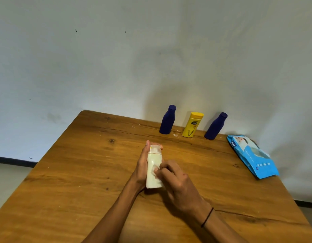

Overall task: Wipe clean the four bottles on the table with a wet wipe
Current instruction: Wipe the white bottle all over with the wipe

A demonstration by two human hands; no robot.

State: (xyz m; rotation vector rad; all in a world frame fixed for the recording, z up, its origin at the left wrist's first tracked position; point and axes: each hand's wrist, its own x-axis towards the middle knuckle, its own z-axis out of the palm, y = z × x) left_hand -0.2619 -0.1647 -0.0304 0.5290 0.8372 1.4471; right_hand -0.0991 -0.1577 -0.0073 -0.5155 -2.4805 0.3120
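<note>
A cream-white lotion bottle (153, 168) was held above the middle of the wooden table (81, 172), its cap end turned toward the far edge and its base toward the near edge. It was cradled from the left side by the left hand (142, 166), whose fingers were curled round the body, with the fingertips showing past the pinkish cap. Against the lower front of the bottle the right hand (176, 181) was pressed, its fingers bent tightly; a small pale wad, seemingly the wet wipe (156, 172), was pinched under those fingertips, though it could hardly be told apart from the bottle's surface. A thin dark band (207, 218) was worn on the right wrist.

Along the far edge of the table, close to the wall (116, 58), three other bottles were stood upright in a row, apart from one another: a dark blue bottle (167, 120) on the left, a yellow lotion bottle (192, 125) with a printed label in the middle, and a second dark blue bottle (215, 126) on the right. All three were capped, so nothing of their contents could be seen.

Near the far right corner, a blue and white pack of wet wipes (253, 155) was laid flat along the right edge, well apart from the hands. Whether its flap was lifted or sealed could not be told, and no wipes were visible inside it.
</note>
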